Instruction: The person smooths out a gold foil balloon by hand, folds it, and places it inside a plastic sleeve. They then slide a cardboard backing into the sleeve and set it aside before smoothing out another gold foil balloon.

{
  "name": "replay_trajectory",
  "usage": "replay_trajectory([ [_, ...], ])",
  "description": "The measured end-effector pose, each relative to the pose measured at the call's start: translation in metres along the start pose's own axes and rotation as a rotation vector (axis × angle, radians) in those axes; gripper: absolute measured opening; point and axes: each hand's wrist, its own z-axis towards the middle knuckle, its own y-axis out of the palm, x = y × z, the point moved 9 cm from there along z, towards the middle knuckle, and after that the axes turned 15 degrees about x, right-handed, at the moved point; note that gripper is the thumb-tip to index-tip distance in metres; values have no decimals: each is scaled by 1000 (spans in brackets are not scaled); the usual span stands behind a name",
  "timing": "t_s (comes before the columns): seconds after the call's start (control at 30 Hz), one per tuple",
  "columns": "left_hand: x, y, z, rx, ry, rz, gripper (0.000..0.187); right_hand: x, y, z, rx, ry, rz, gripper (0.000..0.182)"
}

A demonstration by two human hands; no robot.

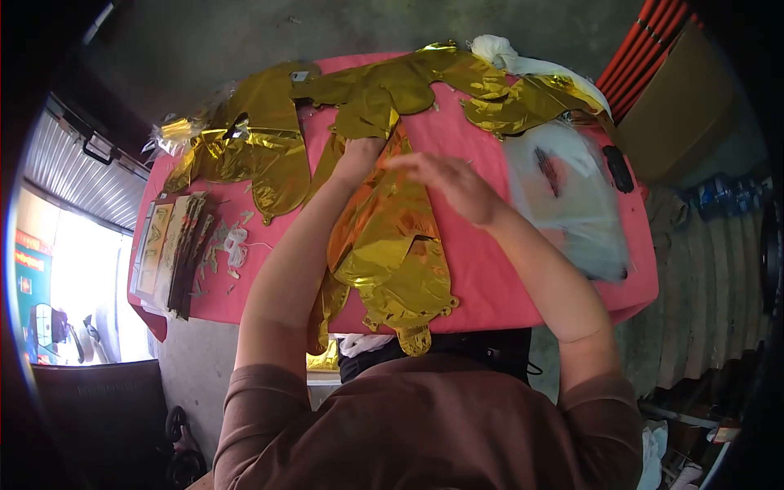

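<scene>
A flat, uninflated gold foil balloon [400,265] lies lengthwise before me, its tabbed lower end hanging over the near table edge. At its upper end, my left hand [361,157] is closed on the foil, its fingertips partly hidden. My right hand [453,186] is just to the right, fingers stretched toward the left and slightly blurred, near the balloon's upper edge. More gold foil balloons [282,151] lie crumpled on the left, and another gold foil piece [367,94] spreads beyond my left hand.
The pink-covered table [482,286] carries a stack of banded bundles [167,253], white string [235,247] with scraps, clear plastic bags [563,204], a dark object [617,168] and white cord [494,51]. A cardboard box [678,106] and red poles [645,53] stand beyond the right corner.
</scene>
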Motion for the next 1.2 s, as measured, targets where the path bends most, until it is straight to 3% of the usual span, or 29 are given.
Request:
replay_trajectory([
  [0.03,-1,0,3,0,3,-1,25,-10,-22,1,183,-129,-205,48],
  [0.07,-5,8,3,-101,-17,72,24,-3,-24,0,187,-131,-207,48],
  [0.1,-9,16,2,-202,-38,145,24,10,-32,-1,283,-174,-442,50],
  [0.13,-9,17,0,-201,-36,144,24,17,-39,-4,376,-214,-678,53],
  [0.17,-5,12,0,-105,11,156,24,20,-34,-7,378,-214,-678,53],
  [0.23,-3,5,-1,-2,62,179,24,22,-13,-8,353,-311,-1068,57],
  [0.3,2,-5,-1,155,104,99,23,26,3,-5,282,-318,-1126,61],
  [0.5,1,-1,2,-1,-10,7,24,42,24,-9,139,-261,-1324,70],
  [0.63,11,-21,10,86,23,-35,26,43,25,-10,161,-312,-1357,71],
  [0.7,6,-37,20,61,-62,-326,26,42,26,-10,145,-294,-1370,71],
  [0.77,-45,-43,12,23,-426,-178,25,42,26,-9,160,-307,-1354,71],
  [0.83,-117,-46,1,120,-755,-438,26,42,26,-11,170,-314,-1337,72],
  [0.87,-119,-51,1,114,-752,-434,26,42,26,-12,172,-319,-1331,71],
  [0.93,-132,-89,3,466,-806,-479,22,40,25,-10,178,-331,-1324,71],
  [0.97,-118,-98,8,465,-806,-475,22,41,26,-10,185,-336,-1321,71],
  [1.03,-35,-86,35,59,-346,-236,28,41,27,-12,178,-344,-1315,71],
  [1.1,0,-56,34,-3,25,-93,35,38,26,-12,181,-344,-1331,70],
  [1.2,18,-27,32,-156,-49,-97,46,40,26,-11,199,-369,-1322,70],
])
